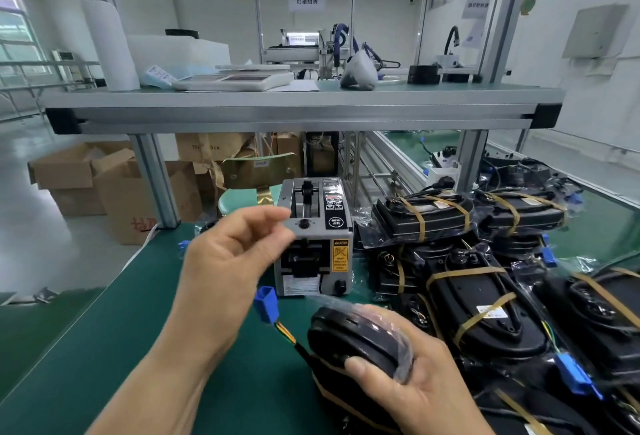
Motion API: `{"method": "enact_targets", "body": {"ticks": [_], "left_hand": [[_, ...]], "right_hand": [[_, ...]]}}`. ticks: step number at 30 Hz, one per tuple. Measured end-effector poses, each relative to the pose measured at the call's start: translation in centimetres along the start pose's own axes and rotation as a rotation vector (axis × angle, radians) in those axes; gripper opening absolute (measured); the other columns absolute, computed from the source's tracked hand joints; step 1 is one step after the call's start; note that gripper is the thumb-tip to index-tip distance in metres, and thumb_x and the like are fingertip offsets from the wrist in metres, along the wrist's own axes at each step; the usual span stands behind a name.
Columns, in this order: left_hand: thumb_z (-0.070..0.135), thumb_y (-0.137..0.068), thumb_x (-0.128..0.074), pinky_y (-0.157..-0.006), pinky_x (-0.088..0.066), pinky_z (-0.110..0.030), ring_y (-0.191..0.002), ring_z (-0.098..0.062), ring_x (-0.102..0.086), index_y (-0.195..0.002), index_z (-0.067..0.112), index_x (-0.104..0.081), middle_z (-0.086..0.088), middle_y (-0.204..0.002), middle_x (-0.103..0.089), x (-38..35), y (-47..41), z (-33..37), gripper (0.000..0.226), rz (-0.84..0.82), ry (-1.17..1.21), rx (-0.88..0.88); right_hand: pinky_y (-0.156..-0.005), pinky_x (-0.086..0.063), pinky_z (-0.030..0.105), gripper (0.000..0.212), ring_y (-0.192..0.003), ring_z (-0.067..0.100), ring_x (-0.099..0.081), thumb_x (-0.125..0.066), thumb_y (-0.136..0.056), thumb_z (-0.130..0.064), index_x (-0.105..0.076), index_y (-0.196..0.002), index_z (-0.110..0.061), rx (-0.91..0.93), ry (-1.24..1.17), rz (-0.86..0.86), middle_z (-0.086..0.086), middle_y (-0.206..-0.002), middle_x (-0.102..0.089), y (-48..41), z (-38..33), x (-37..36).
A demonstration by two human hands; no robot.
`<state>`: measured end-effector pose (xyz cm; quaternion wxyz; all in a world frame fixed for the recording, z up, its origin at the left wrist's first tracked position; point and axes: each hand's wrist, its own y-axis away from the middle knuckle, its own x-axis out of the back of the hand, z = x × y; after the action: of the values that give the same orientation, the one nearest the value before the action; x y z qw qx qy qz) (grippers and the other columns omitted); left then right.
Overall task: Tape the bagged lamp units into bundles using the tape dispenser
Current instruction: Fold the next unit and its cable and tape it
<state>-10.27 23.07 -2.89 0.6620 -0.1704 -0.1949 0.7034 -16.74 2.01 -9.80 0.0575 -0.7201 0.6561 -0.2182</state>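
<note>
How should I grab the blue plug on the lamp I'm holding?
Pinch the plug by its flat sides, from the left: it stands up on its wires, clear of the bag, and the right hand holds the lamp opposite.

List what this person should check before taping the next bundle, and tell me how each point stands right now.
1. Right hand gripping the bagged black lamp unit: ok.
2. Left hand up at the grey box-shaped tape dispenser: ok.
3. Tape strip waiting at the dispenser's outlet: cannot tell.
4. Tape pinched in the left hand's fingers: cannot tell.
5. Bare green table mat to work on: ok.
6. Pile of taped black bundles lying off to the right of the dispenser: ok.
</note>
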Motion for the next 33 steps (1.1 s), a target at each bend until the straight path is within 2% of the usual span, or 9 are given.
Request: {"method": "enact_targets", "body": {"ticks": [3,6,10,13,16,19,26,29,33], "left_hand": [[0.027,-0.095,-0.062,-0.074,-0.052,-0.026,-0.079,-0.007,-0.068,-0.084,0.028,-0.078,0.004,-0.080,-0.074,0.2,-1.2,-2.9,0.019,0.160,0.052,0.298],[0.022,-0.097,-0.060,-0.060,-0.049,-0.025,-0.061,-0.010,-0.063,-0.081,0.014,-0.071,-0.001,-0.073,-0.068,-1.8,-1.4,-6.9,0.021,0.210,0.077,0.652],[0.008,-0.094,-0.056,-0.040,-0.040,-0.017,-0.050,-0.010,-0.050,-0.088,0.006,-0.068,-0.004,-0.066,-0.058,-4.1,-2.6,-10.8,0.013,0.284,0.147,0.834],[0.007,-0.096,-0.057,-0.035,-0.036,-0.015,-0.044,-0.010,-0.048,-0.089,0.004,-0.065,-0.004,-0.061,-0.057,-5.0,-3.8,-12.3,0.012,0.304,0.306,0.936],[0.012,-0.099,-0.055,-0.032,-0.033,-0.013,-0.034,-0.007,-0.051,-0.082,0.005,-0.064,0.000,-0.048,-0.057,-5.2,-4.4,-13.1,0.021,0.339,0.444,0.976],[0.017,-0.096,-0.064,-0.032,-0.034,-0.012,-0.031,-0.005,-0.051,-0.076,0.009,-0.060,0.002,-0.049,-0.055,-5.9,-4.8,-12.9,0.022,0.376,0.442,0.975],[0.014,-0.097,-0.057,-0.034,-0.035,-0.011,-0.033,0.001,-0.052,-0.073,0.011,-0.053,0.000,-0.069,-0.054,-7.8,-5.3,-11.1,0.025,0.455,0.403,0.987],[0.013,-0.096,-0.056,-0.044,-0.035,-0.014,-0.051,-0.006,-0.049,-0.072,0.012,-0.051,0.000,-0.068,-0.052,-8.1,-4.9,-10.6,0.025,0.478,0.427,0.963],[0.012,-0.092,-0.060,-0.039,-0.032,-0.016,-0.040,-0.007,-0.041,-0.067,0.014,-0.051,0.003,-0.056,-0.045,-6.9,-3.9,-9.7,0.027,0.406,0.433,0.875]], "right_hand": [[-0.087,-0.052,0.016,0.048,-0.102,0.003,-0.069,-0.081,-0.065,-0.036,-0.072,-0.111,-0.042,-0.013,-0.001,0.128,-0.014,-0.108,-0.074,-0.2,0.3,0.0],[-0.079,-0.050,0.009,0.039,-0.092,0.001,-0.071,-0.082,-0.068,-0.022,-0.076,-0.103,-0.037,0.002,-0.014,0.241,-0.014,-0.098,-0.076,-0.7,0.3,-0.4],[-0.074,-0.047,0.005,0.029,-0.088,-0.004,-0.069,-0.071,-0.070,-0.040,-0.076,-0.097,-0.034,0.061,-0.009,0.380,-0.019,-0.092,-0.075,-1.0,0.3,-1.4],[-0.076,-0.048,0.007,0.029,-0.092,-0.004,-0.069,-0.059,-0.079,-0.048,-0.075,-0.099,-0.034,0.089,0.046,0.437,-0.022,-0.095,-0.074,-1.0,0.3,-1.9],[-0.084,-0.054,0.024,0.039,-0.101,0.005,-0.069,-0.052,-0.085,-0.050,-0.077,-0.106,-0.027,0.110,0.053,0.418,-0.015,-0.106,-0.074,-0.8,0.4,-2.1],[-0.087,-0.056,0.039,0.035,-0.105,0.015,-0.070,-0.059,-0.088,-0.043,-0.077,-0.109,-0.020,0.145,0.079,0.407,-0.007,-0.110,-0.075,-0.6,0.7,-2.4],[-0.085,-0.057,0.034,0.033,-0.105,0.013,-0.070,-0.055,-0.086,-0.044,-0.077,-0.108,-0.033,0.172,0.087,0.417,-0.012,-0.110,-0.074,-0.5,0.2,-2.7],[-0.085,-0.058,0.038,0.035,-0.105,0.013,-0.070,-0.056,-0.084,-0.047,-0.076,-0.108,-0.031,0.131,0.082,0.415,-0.011,-0.109,-0.075,-0.3,0.3,-2.8],[-0.085,-0.055,0.027,0.027,-0.103,0.007,-0.070,-0.063,-0.083,-0.045,-0.077,-0.105,-0.037,0.076,0.039,0.395,-0.014,-0.108,-0.075,-0.2,0.2,-2.6]]}}
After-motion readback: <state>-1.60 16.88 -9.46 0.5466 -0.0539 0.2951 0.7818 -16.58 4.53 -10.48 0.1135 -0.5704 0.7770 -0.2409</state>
